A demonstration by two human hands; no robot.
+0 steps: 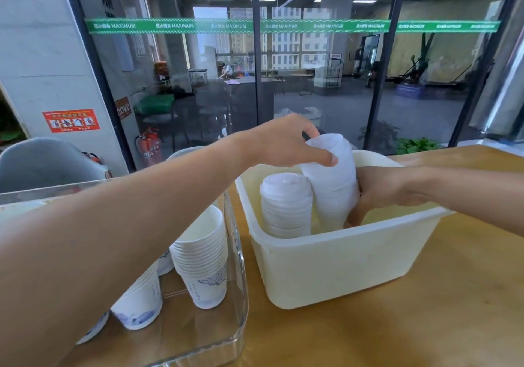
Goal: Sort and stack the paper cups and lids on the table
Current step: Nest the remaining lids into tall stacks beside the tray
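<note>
Centre-right of the head view, I see the cream plastic bin [334,264] on the wooden table [425,324]. Two stacks of white lids stand inside it. Taller lid stack [331,185] leans slightly left; left hand [286,142] is curled over its top, thumb on the front face. Right hand [380,190] reaches into the bin from the right, fingers wrapped round the same stack's lower part. So both hands are clamped on one stack, one high, one low. Shorter lid stack [286,205] stands upright just beside it on the left, untouched. Lower left of frame: clear tray [238,281] holding nested paper cup stacks [204,256], partly hidden behind my left forearm. Upper frame: glass partition [312,68] with green strip.
</note>
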